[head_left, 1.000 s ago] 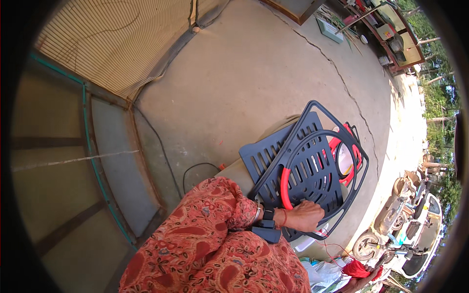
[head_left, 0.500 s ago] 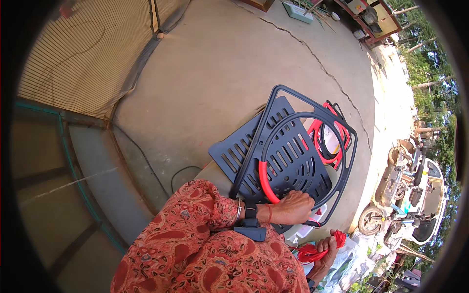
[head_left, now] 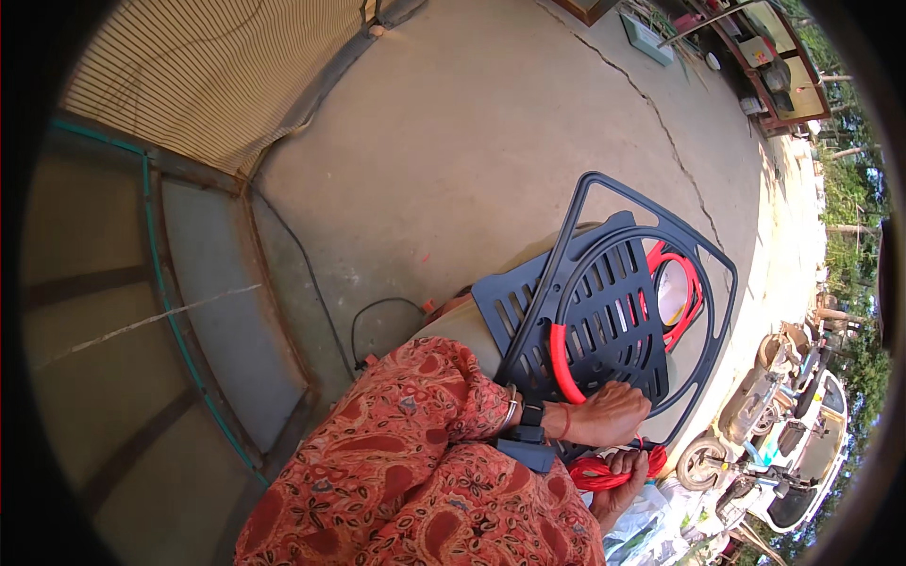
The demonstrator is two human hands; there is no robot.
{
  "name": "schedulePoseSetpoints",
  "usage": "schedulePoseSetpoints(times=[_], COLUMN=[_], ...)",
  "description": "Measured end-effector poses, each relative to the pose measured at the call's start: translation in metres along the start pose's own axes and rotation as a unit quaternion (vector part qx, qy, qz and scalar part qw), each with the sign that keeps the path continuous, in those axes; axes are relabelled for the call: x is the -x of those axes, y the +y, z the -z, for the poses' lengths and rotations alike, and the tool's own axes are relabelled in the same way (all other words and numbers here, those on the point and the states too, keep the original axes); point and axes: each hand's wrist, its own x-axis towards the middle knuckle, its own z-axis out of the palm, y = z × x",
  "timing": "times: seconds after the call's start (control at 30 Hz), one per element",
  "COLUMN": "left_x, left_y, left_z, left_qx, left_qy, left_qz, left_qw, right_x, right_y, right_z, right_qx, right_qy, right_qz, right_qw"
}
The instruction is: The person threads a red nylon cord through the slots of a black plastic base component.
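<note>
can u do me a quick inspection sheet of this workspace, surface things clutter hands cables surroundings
surface: bare floor with a long crack
job's things: red cord bundled; dark frame with a red sleeve on its hoop, in front of a slotted panel
clutter: red and black loops beyond the panel; pale bags at the lower right
hands: right hand closed on the cord; left hand curled by the frame, fingertips hidden
cables: dark cable on the floor, left side
surroundings: striped screen, shelves, motorbikes, white vehicle, trees
</note>
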Motion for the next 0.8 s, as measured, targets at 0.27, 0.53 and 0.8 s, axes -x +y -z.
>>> schedulePoseSetpoints(times=[0.27, 0.53, 0.8], left_x=[-0.009, -0.012, -0.011], left_y=[0.007, 0.007, 0.005], left_z=[0.015, 0.014, 0.013], left_qx=[0.059, 0.063, 0.072], left_qy=[-0.013, 0.005, -0.019], left_qz=[0.056, 0.077, 0.111], left_qw=[0.997, 0.995, 0.991], right_x=[0.013, 0.011, -0.002], right_y=[0.004, -0.004, -0.001], right_z=[-0.027, -0.026, -0.031], right_qx=[0.058, 0.086, 0.023], right_qy=[-0.017, -0.001, 0.09], right_qz=[-0.089, -0.076, -0.05], right_qw=[0.994, 0.993, 0.994])
